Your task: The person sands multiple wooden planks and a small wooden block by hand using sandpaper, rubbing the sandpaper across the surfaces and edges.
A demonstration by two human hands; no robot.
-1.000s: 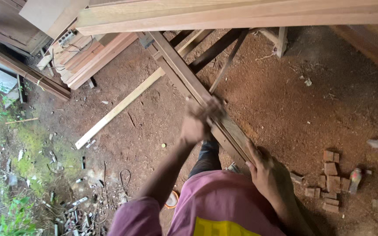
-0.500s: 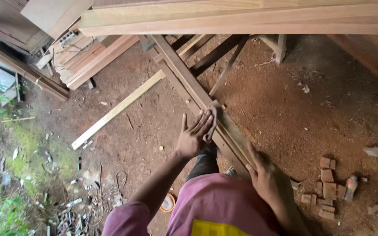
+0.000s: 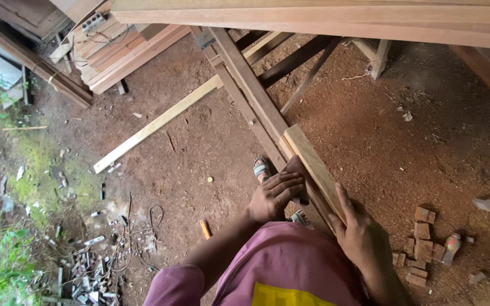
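A short pale wooden board (image 3: pixel 312 164) lies tilted on top of a long brown plank (image 3: pixel 249 90) that runs away from me toward the workbench. My left hand (image 3: pixel 276 194) wraps over the near end of the long plank, fingers curled around its edge. My right hand (image 3: pixel 360 234) grips the near end of the pale board from the right side. A sandalled foot (image 3: pixel 262 169) shows just beyond the left hand, on the reddish dirt.
A wooden workbench top (image 3: pixel 324 17) spans the far edge, with legs and braces beneath. A long pale slat (image 3: pixel 157 123) lies on the ground at left, stacked lumber (image 3: pixel 117 48) beyond it. Small wood blocks (image 3: pixel 421 246) sit at right, scrap and wire (image 3: pixel 109 249) at lower left.
My left hand has come down from an open, raised pose and closed over the plank's end. The pale board now sits higher and nearer on the plank, and the view has dropped closer.
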